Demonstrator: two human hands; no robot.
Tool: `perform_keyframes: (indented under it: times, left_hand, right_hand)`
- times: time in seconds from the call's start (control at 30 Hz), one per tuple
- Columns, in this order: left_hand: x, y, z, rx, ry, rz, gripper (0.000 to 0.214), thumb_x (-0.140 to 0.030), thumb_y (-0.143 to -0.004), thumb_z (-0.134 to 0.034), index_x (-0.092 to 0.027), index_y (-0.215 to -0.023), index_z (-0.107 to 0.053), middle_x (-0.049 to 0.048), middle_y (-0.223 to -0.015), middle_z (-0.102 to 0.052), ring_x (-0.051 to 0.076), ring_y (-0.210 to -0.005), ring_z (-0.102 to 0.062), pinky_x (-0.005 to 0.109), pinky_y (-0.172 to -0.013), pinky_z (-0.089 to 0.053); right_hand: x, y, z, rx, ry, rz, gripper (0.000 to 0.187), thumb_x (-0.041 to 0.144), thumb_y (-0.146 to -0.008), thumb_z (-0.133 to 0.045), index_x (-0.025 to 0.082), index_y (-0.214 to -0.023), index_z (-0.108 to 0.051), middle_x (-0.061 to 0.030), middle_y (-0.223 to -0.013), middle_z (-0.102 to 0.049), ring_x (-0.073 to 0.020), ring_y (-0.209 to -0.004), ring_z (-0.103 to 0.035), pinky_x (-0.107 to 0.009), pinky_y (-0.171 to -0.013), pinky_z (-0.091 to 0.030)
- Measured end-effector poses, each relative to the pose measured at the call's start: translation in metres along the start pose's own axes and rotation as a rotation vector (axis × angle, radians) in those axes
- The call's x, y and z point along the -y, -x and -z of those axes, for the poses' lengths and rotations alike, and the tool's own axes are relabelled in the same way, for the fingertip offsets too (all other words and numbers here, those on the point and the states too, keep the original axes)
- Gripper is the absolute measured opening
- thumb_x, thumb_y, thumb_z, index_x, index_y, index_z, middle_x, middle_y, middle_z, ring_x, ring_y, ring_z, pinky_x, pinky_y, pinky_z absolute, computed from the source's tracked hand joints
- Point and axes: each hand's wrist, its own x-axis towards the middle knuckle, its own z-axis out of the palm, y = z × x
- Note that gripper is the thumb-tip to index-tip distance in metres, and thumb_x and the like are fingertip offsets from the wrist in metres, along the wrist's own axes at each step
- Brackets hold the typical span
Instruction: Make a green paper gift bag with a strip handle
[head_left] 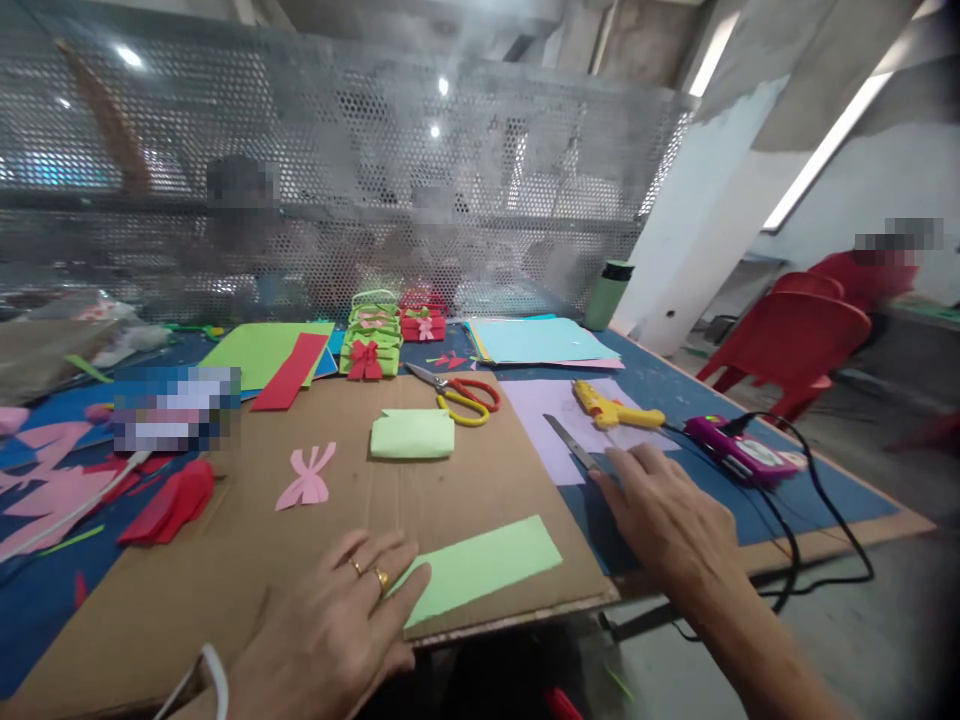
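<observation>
My left hand [341,620] lies flat, fingers spread, on the near left end of a light green paper strip [484,565] on the brown cardboard sheet [285,545]. Two rings show on its fingers. My right hand [664,510] rests palm down on the blue table cover, fingers stretched toward a utility knife [570,442] lying on a lilac paper sheet [551,420]; its fingertips are just short of the knife's handle. A folded light green paper [412,434] and a pink paper bow [306,478] lie farther up the cardboard.
Red-and-yellow scissors [461,396], a yellow glue gun [611,408] and a purple glue gun [739,452] with a black cord lie to the right. Green and red paper gift boxes [373,340], stacked coloured sheets [536,342], a green bottle [609,295], perforated metal screen behind. Red chairs and a person at right.
</observation>
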Motion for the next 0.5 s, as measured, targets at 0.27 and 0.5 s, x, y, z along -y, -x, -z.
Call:
perform_keyframes:
  times: [0.27,0.5]
  left_hand:
    - [0.004,-0.002,0.004,-0.16,-0.059,-0.078,0.026,-0.01,-0.098,-0.045,-0.015,-0.107,-0.068,0.0057,-0.104,-0.079,0.02,-0.099,-0.073,0.032,-0.086,-0.053]
    - [0.009,-0.012,0.016,-0.137,0.2,0.188,0.025,0.001,-0.088,-0.046,-0.018,-0.091,-0.063,0.0049,-0.086,-0.072,0.018,-0.081,-0.066,0.03,-0.073,-0.049]
  right_hand:
    - [0.04,0.038,0.016,-0.182,-0.538,0.757,0.045,0.053,-0.098,-0.053,0.023,-0.129,-0.061,-0.0055,-0.121,-0.075,-0.022,-0.1,-0.07,-0.031,-0.079,-0.055]
    - [0.045,0.027,-0.006,-0.333,-0.469,0.744,0.045,0.048,-0.1,-0.05,0.015,-0.129,-0.06,-0.0066,-0.115,-0.078,-0.0194,-0.097,-0.074,-0.027,-0.077,-0.059]
